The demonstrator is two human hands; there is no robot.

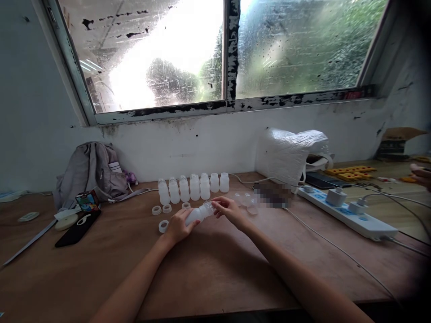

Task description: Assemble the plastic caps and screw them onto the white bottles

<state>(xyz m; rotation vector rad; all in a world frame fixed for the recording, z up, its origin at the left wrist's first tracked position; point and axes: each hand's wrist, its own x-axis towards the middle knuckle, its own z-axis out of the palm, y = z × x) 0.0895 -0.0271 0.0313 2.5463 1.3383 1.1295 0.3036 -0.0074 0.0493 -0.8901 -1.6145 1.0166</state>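
Observation:
My left hand (pixel 180 226) is wrapped round the body of a frosted white baby bottle (pixel 196 216), which lies tilted with its neck to the right. At the neck, my right hand (pixel 229 211) pinches the clear bottle top (pixel 209 207) between its fingertips. Behind my hands stands a row of similar frosted bottles (pixel 184 190), most with clear tops; the two at the right end (pixel 224 183) show bare necks. White screw rings (pixel 163 226) lie left of my left hand. Several small clear pieces (pixel 243 198) sit beyond my right hand, beside another ring (pixel 252 210).
At the left are a grey backpack (pixel 96 170), a black phone (pixel 78 228) and a small box (pixel 88 201). A white power strip (pixel 350 213) with plugs and cables lies right, near a silvery bag (pixel 286 154). Another person's hand (pixel 420 175) shows at the far right edge.

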